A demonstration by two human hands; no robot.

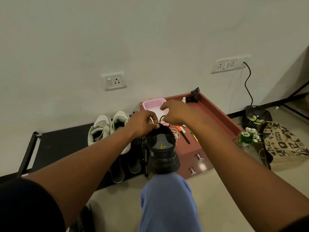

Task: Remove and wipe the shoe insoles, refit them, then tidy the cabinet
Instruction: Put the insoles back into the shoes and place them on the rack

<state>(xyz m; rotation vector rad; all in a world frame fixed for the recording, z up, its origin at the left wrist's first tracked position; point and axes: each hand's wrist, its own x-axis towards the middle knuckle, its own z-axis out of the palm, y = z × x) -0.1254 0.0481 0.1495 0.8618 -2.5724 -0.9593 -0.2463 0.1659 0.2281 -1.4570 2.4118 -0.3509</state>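
bare black rack (63, 143) left of white sneakers (107, 129); markers (184, 133) crowd red tray (217, 114)

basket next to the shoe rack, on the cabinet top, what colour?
Pink, a perforated plastic basket. Head view, the only one, shows it clearly behind the hands.

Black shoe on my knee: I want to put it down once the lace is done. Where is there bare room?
The black rack top left of the white sneakers is bare. The maroon tray is free along its right wall, past the markers. It is crowded between the pink basket, rubber bands and both hands.
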